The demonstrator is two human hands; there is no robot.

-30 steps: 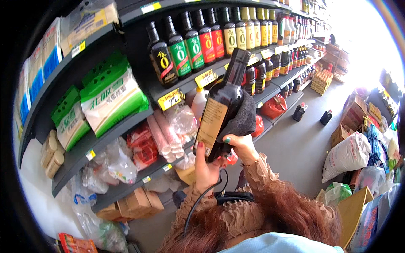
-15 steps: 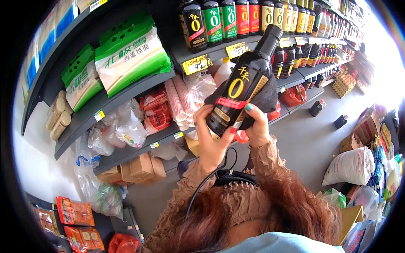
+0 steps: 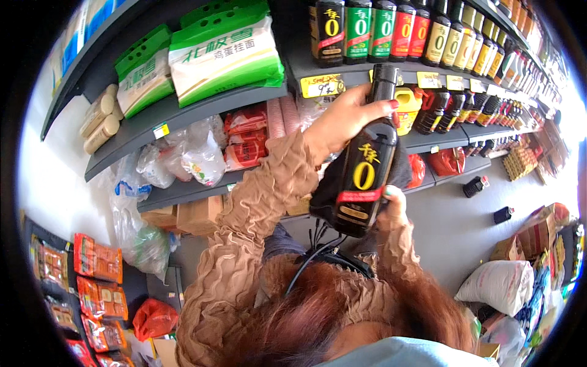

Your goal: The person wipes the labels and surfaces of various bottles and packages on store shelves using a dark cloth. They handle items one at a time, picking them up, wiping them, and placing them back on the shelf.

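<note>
A dark sauce bottle point(image 3: 367, 160) with a black cap, a black label and a red band is held up in front of me, nearly upright. Around its neck, just below the cap, my left hand point(image 3: 350, 119) is closed. My right hand point(image 3: 393, 207) grips the lower right side of the bottle, its fingers partly hidden behind. A dark cloth point(image 3: 400, 168) lies against the back of the bottle, showing on both sides of it. Both forearms wear ruffled brown sleeves.
Beyond the bottle, a shelf point(image 3: 293, 68) carries rows of similar bottles point(image 3: 327, 37) and green-white noodle bags point(image 3: 226, 58). Lower down are a yellow jug point(image 3: 406, 113) and red packets point(image 3: 246, 147). A white sack point(image 3: 498, 284) and a small dark bottle point(image 3: 503, 215) stand on the floor at right.
My left hand has moved from the bottle's lower left side up to its neck. The bottle has become more upright and sits slightly lower. The shelves have shifted rightward in view.
</note>
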